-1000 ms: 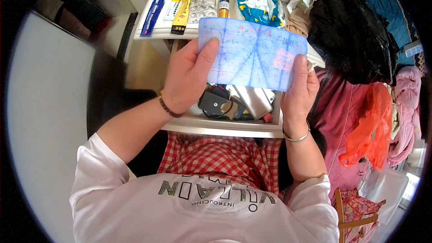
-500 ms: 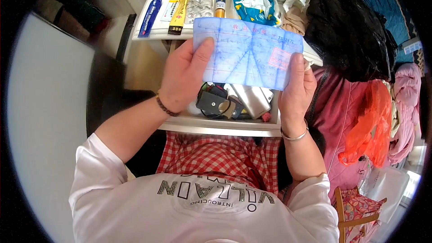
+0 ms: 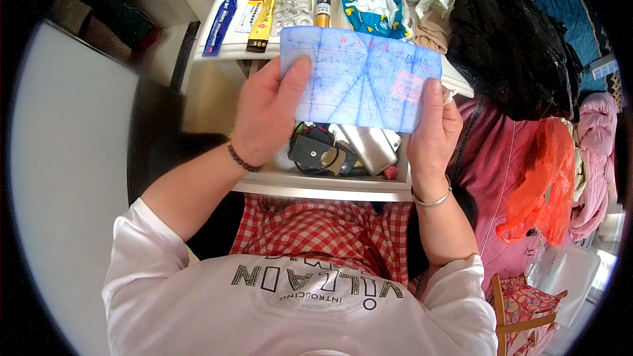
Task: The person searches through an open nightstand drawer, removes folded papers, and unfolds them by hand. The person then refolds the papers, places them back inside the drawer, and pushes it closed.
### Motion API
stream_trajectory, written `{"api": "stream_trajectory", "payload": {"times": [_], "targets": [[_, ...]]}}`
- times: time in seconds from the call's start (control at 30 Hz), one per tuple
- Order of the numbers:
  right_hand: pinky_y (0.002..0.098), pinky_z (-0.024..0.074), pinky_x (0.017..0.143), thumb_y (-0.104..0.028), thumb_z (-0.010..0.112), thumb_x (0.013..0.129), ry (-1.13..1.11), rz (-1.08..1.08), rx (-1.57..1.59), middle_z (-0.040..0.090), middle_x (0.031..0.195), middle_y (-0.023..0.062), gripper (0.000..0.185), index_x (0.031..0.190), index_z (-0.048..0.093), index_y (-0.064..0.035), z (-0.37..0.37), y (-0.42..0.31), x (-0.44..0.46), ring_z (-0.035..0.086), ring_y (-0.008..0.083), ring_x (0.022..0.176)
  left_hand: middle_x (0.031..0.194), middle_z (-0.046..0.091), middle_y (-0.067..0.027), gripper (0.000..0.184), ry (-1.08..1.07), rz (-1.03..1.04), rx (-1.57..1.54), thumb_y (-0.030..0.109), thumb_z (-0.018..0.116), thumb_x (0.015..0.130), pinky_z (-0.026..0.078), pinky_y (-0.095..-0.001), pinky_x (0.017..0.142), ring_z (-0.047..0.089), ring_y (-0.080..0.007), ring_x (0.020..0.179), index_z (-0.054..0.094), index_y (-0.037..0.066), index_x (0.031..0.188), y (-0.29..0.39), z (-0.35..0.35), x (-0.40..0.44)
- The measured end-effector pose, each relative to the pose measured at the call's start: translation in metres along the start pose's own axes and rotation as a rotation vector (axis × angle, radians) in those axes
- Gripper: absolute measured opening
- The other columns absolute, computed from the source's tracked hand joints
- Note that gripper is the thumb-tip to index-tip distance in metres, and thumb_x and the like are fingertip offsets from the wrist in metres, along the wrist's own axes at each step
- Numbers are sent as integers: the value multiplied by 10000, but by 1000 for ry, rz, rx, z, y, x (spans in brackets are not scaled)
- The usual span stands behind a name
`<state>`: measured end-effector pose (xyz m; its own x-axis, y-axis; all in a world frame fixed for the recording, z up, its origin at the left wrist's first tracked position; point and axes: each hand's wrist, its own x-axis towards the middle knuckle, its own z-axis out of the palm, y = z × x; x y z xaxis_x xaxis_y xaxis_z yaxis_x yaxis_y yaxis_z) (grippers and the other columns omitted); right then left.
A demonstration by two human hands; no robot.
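A creased blue-tinted paper receipt (image 3: 359,82) with red print and a red stamp is stretched out above an open drawer (image 3: 316,188). My left hand (image 3: 269,109) pinches its left edge, thumb on top. At the right edge, my right hand (image 3: 435,128) grips it the same way, thumb on the front and fingers behind. Below the paper, the drawer holds a dark key pouch (image 3: 316,153), a silver case-like object (image 3: 369,148) and other small items, partly covered by the receipt.
On the white tabletop lie a blue tube (image 3: 221,25), a yellow tube (image 3: 262,23), a blister pack (image 3: 292,10), a small bottle (image 3: 322,6) and a teal tissue pack (image 3: 369,16). A black plastic bag (image 3: 514,46) and a red bag (image 3: 544,184) are at the right.
The receipt and both hands have shifted very slightly left. Both hands keep their hold on the paper.
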<state>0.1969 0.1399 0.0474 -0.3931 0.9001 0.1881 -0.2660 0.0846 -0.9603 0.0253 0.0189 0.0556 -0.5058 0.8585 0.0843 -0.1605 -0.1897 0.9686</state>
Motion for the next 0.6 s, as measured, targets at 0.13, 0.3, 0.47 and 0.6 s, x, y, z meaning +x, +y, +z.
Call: {"api": "stream_trajectory", "payload": {"times": [0.13, 0.3, 0.47, 0.6], "targets": [[177, 430, 698, -204, 471, 947, -1, -8, -9, 625, 888, 16, 242, 943, 613, -8, 2, -1, 0, 537, 29, 766, 949, 600, -18, 330, -5, 0, 29, 239, 468, 947, 463, -207, 731, 530, -48, 826, 547, -38, 1108, -1, -1, 0], [175, 430, 699, -198, 473, 946, -17, -31, 24, 625, 892, 18, 238, 943, 613, -5, 2, 0, 1, 538, 28, 769, 942, 595, -14, 319, 28, -9, 19, 226, 473, 944, 459, -207, 729, 524, -48, 819, 548, -41, 1102, -3, -1, 1], [178, 430, 707, -188, 475, 944, -18, 5, 28, 622, 898, 19, 231, 948, 611, -1, 3, -1, 0, 538, 35, 777, 927, 593, -13, 309, 67, -30, -21, 218, 480, 941, 454, -204, 720, 517, -47, 815, 560, -46, 1078, 1, 3, 0], [183, 432, 717, -172, 482, 940, -30, 17, 66, 621, 898, 21, 216, 938, 613, -1, 6, -4, -1, 537, 38, 785, 917, 596, -13, 310, 83, -9, 12, 223, 486, 938, 451, -200, 711, 515, -45, 811, 570, -49, 1060, -2, 1, 1]]}}
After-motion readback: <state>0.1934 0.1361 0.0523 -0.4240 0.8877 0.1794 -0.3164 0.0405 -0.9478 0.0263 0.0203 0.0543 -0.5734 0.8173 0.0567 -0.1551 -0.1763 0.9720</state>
